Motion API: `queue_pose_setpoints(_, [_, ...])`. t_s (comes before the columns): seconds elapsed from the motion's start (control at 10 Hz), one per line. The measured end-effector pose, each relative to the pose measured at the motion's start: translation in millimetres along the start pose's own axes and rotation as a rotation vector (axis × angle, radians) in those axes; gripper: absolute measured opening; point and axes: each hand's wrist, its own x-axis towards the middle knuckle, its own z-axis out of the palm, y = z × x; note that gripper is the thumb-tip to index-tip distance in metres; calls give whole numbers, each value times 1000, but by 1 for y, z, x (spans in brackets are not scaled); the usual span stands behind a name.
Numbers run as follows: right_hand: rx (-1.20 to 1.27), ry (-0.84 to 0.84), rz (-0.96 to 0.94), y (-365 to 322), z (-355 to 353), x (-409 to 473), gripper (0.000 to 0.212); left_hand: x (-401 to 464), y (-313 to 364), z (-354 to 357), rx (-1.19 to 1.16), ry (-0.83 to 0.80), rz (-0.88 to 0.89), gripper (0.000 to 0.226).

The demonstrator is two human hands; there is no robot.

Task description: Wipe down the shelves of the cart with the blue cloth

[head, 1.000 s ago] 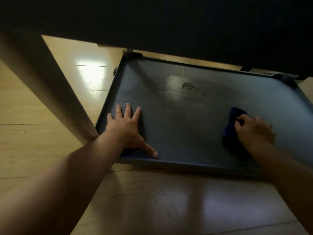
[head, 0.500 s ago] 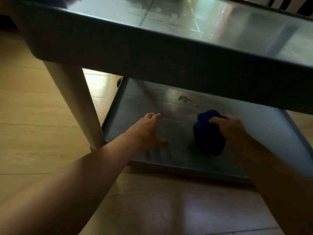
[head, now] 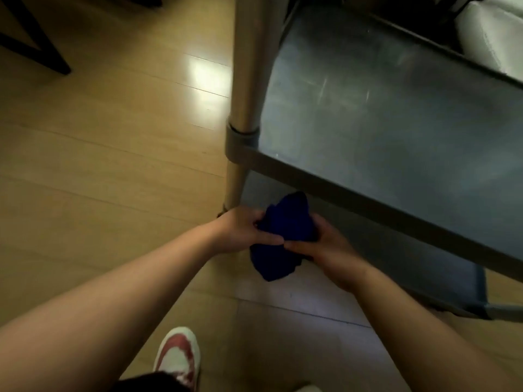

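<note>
The dark blue cloth [head: 285, 236] is bunched between both hands, held in the air in front of the grey cart. My left hand [head: 243, 230] grips its left side and my right hand [head: 331, 250] grips its right side, thumbs meeting across the middle. The cart's middle shelf [head: 382, 114] fills the upper right, shiny and grey. Its front rim [head: 368, 199] runs diagonally just above the cloth. Part of the bottom shelf [head: 424, 267] shows below that rim, in shadow. A pale cart leg [head: 249, 80] stands upright left of the shelves.
Light wooden floor [head: 99, 165] spreads to the left and below. A dark furniture leg [head: 34, 43] crosses the top left corner. My red and white shoe [head: 178, 357] is on the floor at the bottom centre. An upper shelf edge [head: 424, 38] hangs at top right.
Both hands have left the bottom shelf and come together on the cloth in front of the cart. The view has risen from under the shelf to above the middle shelf.
</note>
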Motion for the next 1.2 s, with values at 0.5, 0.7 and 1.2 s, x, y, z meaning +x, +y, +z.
queue_pose_setpoints(0.5, [-270, -124, -273, -309, -2, -321, 20, -333, 345, -31, -121, 326, 299, 6])
queue_pose_setpoints(0.7, [-184, -36, -416, -397, -51, -382, 13, -346, 473, -23, -140, 301, 299, 18])
queue_pose_setpoints(1.2, [-332, 494, -103, -512, -110, -278, 40, -169, 572, -92, 344, 388, 24, 48])
